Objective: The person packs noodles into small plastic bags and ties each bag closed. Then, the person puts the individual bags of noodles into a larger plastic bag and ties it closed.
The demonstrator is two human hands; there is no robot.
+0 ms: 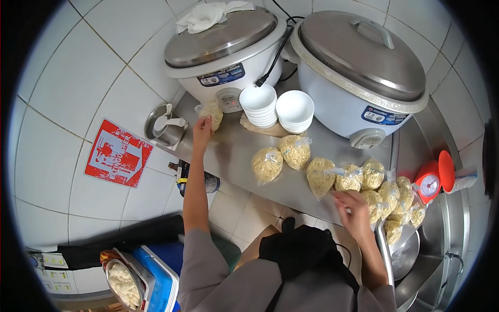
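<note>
Bowl of white food: over at the lower left, a round bowl [123, 285] heaped with something white, beside a blue-and-white container [158, 275].
Sign: a red and white sign [118, 152] on the tiled wall, its lettering worn.
Metal pot: just right of the sign, the metal pot [165, 136] has white spoons [170, 122] in it.
Left hand: here's the left hand [205, 128], fingers closed on the lone noodle bag [213, 115] at the table's [223, 151] far left, right by the front of the left rice cooker [228, 78].
Left rice cooker: lid on, a white cloth [205, 16] lying on top, a dark cable [273, 65] hanging down its right side.
White bowls: two stacks side by side, the left stack [259, 104] and the right stack [295, 110], on a tan cloth [254, 126].
Middle noodle bags: two tied, rounded ones sit next to each other in front of the bowls, the nearer bag [267, 165] and the farther bag [295, 152].
Right hand: fingers curled beside the pear-shaped bag [320, 178]; can't tell whether they grip anything.
Right rice cooker: big, lid on, standing behind the bags.
Bag cluster: more tied noodle bags [389, 196] crowd together to the right of that hand, toward the sink [436, 249].
Red scale: at the far right, the red scale [428, 185] stands beside the cluster, its round dial showing.
Metal bowl: below the cluster, a metal bowl [408, 257] sits in the sink, clear plastic inside.
</note>
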